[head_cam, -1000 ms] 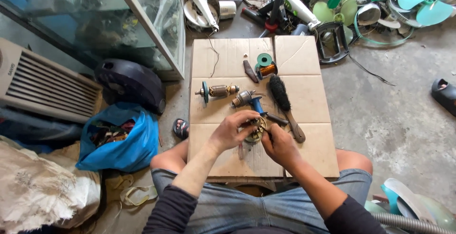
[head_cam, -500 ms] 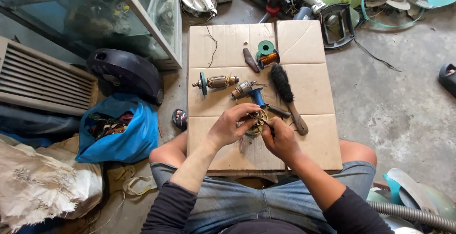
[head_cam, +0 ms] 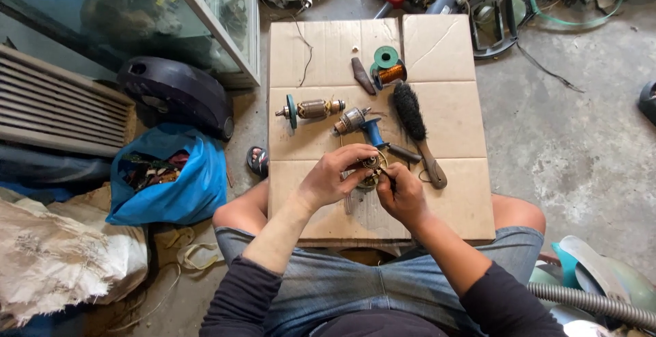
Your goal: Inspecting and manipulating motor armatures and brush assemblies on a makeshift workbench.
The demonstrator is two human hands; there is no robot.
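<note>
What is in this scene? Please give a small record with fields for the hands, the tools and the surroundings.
left hand: grips a small metal motor part
right hand: touches the same part with a thin dark tool
work surface: flat cardboard sheet on the floor
on the cardboard: motor armature, wire brush, copper wire spool
to the side: blue plastic bag, dark plastic housing

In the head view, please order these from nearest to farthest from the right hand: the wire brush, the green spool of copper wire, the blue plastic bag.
Measured from the right hand:
1. Wire brush, on the cardboard just above and right of the hand.
2. Green spool of copper wire, at the far end of the cardboard.
3. Blue plastic bag, on the floor, far to the left.
</note>
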